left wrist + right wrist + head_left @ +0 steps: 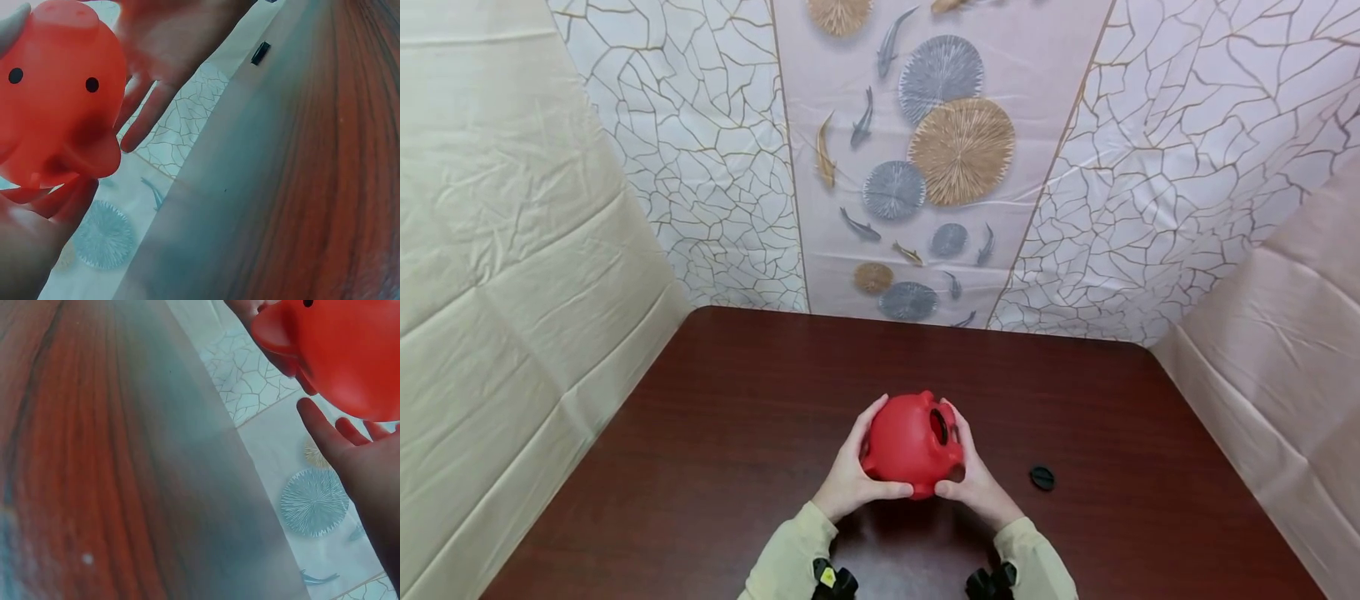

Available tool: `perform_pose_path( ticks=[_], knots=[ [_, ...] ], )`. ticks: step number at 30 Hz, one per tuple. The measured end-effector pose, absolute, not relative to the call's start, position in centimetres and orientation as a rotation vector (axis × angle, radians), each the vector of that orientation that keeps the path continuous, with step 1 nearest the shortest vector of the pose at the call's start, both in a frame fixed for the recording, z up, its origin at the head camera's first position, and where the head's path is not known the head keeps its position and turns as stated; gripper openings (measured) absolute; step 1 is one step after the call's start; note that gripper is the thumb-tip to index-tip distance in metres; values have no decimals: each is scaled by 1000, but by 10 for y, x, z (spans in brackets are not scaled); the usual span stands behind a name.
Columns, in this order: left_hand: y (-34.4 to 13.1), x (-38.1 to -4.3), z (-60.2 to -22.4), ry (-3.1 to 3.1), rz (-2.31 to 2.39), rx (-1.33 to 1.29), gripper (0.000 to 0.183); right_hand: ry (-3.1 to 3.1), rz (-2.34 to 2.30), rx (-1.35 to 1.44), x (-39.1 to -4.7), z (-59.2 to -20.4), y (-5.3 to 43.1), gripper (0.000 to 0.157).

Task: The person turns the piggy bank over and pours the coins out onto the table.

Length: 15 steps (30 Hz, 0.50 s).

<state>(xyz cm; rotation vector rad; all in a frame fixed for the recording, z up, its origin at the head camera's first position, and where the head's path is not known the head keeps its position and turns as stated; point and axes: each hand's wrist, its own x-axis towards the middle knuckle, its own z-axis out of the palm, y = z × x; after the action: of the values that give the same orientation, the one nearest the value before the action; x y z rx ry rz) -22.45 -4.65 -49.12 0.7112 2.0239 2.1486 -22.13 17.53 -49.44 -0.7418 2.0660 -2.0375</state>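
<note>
Red toy pig (898, 442) is sitting right between our two hands, and we're holding it up over the near part of the dark wooden table (760, 400). The left hand (848, 477) is gripping one side, fingers reaching up toward the far end and thumb lying along the near edge. The right hand (976, 483) is gripping the other side, its thumb pressing near the bottom too, so the thumb tips are pointing at each other, close but apart. Basically both hands are cupping the pig, spread about as wide as its body.

Up in the head view, a round dark hole (939, 426) is facing off to the right, with stubby feet (927, 397) sticking out around it. From the left wrist camera we're getting the face: two small black eyes (92, 84) are showing.

Over to the right, a small black disc (1042, 477) is lying on the table, apart from the right hand. We're wearing pale sleeves (797, 537), and black gadgets (835, 581) are sitting at both wrists. Behind the table, a patterned cloth (827, 275) with gold and grey circles and fish is hanging.
</note>
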Motion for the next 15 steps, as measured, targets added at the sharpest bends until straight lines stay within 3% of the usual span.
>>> perform_pose_path(
  ticks=[8,15],
  knots=[
    [-46,-227,-491,2100,2148,624,100,2265,-2099,-1029,-230,-496,182,107],
    [-46,-226,-492,2148,2110,610,100,2478,-1851,-1047,-226,-492,181,116]
  ],
)
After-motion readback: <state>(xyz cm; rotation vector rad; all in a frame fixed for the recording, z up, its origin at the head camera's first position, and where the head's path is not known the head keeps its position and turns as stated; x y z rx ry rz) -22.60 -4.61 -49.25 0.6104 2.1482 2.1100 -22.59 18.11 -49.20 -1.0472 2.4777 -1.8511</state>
